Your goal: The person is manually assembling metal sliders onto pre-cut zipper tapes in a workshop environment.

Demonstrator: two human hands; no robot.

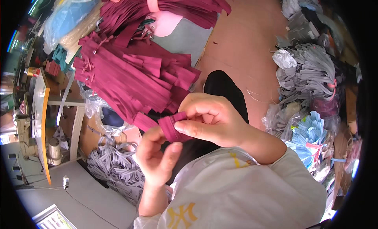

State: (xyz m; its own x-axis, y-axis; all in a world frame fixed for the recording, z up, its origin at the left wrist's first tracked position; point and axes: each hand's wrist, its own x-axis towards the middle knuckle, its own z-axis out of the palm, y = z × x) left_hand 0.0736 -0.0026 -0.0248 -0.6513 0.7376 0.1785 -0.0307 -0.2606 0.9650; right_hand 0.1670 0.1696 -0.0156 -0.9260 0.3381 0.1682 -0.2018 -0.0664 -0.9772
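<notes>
A maroon fabric strip (172, 127) is folded into a flat band between my hands, in front of my lap. My right hand (218, 120) pinches its right end, thumb in front and curled fingers behind. At the other end, the fingers of my left hand (155, 154) reach behind the band, partly hidden by it, while the left thumb stands away from it. Just beyond lies a thick pile of similar maroon strips (134, 77), some tied near their ends, with small metal bits among them. Another maroon bundle (177, 4), wrapped by a pink band (152, 1), lies farther off.
Grey strip bundles (309, 69) and a light blue bundle (309, 136) lie among plastic bags on the right. Pale lilac-grey strips (116, 168) heap at lower left. An orange-edged table (44, 130) stands at left, and a cable (84, 203) trails over a grey surface.
</notes>
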